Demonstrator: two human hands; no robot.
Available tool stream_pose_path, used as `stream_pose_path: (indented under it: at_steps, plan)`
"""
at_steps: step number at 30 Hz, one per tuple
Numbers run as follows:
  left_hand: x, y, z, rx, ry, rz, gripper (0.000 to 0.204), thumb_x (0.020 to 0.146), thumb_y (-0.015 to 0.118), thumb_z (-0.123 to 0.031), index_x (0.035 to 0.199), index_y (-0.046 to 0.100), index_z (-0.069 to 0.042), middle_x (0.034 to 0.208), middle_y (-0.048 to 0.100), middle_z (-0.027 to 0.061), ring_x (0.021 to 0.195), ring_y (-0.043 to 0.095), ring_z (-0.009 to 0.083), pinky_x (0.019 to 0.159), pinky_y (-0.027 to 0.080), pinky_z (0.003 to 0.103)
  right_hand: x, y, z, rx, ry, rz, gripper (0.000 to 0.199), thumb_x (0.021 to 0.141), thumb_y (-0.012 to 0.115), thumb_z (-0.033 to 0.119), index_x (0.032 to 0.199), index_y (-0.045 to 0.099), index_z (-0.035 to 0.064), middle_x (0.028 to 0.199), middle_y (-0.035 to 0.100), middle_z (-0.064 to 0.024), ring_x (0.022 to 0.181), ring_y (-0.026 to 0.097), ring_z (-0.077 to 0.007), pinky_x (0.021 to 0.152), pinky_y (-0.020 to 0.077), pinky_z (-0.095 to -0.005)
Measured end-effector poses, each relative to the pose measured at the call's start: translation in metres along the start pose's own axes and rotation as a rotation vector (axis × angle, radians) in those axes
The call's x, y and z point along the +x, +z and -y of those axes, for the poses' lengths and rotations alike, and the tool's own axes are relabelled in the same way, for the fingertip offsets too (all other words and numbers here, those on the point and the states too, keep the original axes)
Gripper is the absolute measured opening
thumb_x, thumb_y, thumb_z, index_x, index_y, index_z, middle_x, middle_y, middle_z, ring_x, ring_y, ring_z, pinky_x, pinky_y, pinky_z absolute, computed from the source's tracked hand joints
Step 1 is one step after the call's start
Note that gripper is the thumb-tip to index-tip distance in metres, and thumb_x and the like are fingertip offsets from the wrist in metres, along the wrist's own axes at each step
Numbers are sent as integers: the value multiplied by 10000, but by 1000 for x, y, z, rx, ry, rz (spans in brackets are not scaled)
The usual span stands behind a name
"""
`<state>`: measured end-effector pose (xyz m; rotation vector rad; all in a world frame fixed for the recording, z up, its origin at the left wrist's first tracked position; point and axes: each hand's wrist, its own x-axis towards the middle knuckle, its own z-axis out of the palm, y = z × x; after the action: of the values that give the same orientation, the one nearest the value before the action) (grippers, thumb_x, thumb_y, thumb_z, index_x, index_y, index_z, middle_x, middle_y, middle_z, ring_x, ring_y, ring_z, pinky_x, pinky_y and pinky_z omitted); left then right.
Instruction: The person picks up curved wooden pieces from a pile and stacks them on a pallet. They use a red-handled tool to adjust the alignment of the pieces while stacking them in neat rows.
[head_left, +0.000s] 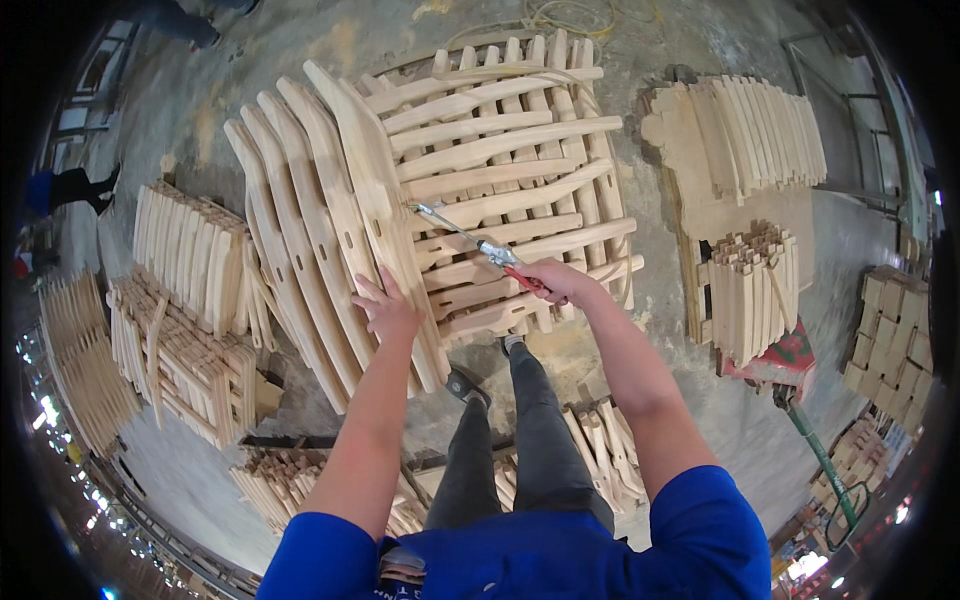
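Note:
My right hand [552, 281] is closed around the red handle of a silver blow gun [492, 252] with a long thin nozzle. The nozzle tip points left, close to the right edge of a shaped wooden leg [372, 165] with a slot cut in it. On the lower part of the slotted legs lies my left hand [390, 308], fingers spread and gripping nothing. Several similar curved legs [290, 205] lie side by side to the left. Beneath and to the right, a crisscross stack of curved wooden pieces [510, 170] spreads out.
More wooden parts are stacked at left [190, 255] and on a board at right [765, 135]. A red and green pallet jack [790, 370] stands at the right. A yellowish hose [570, 22] lies on the far floor. People's legs [85, 188] show at far left.

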<state>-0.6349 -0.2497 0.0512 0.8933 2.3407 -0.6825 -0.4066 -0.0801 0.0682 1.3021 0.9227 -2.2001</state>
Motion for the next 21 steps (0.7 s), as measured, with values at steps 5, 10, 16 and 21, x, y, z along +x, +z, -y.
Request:
stream_pose_path:
  at_steps: [5,10,16,21]
  plan:
    - [-1,-3,-2,33,-14,24,1137,661,707,-486,1414,-67,-129,1421,-108,288,1270,138,519,671,545,473,7,0,1,-70,-14,-84,440,862,498,474,669,520,80,488,365,34,335,214,-50,327,134,-231]
    - [-1,-1,0,55,5,-1,1145,660,707,-492,1413,-72,-121,1416,-114,298,1270,135,519,667,544,474,7,-1,-5,-37,-23,-17,444,845,516,490,654,509,89,475,353,44,334,225,-49,330,141,-237]
    - [-1,0,0,52,-6,13,1150,660,703,-501,1411,-77,-112,1415,-118,298,1266,138,525,668,543,478,7,-7,0,-220,30,-128,429,834,530,488,657,526,98,475,360,44,356,262,-54,339,182,-233]
    - [0,2,4,44,4,4,1145,662,701,-500,1410,-74,-111,1415,-113,299,1264,136,527,673,543,479,22,1,-7,-246,30,-164,431,829,512,514,664,525,116,484,376,44,347,262,-57,340,190,-246]
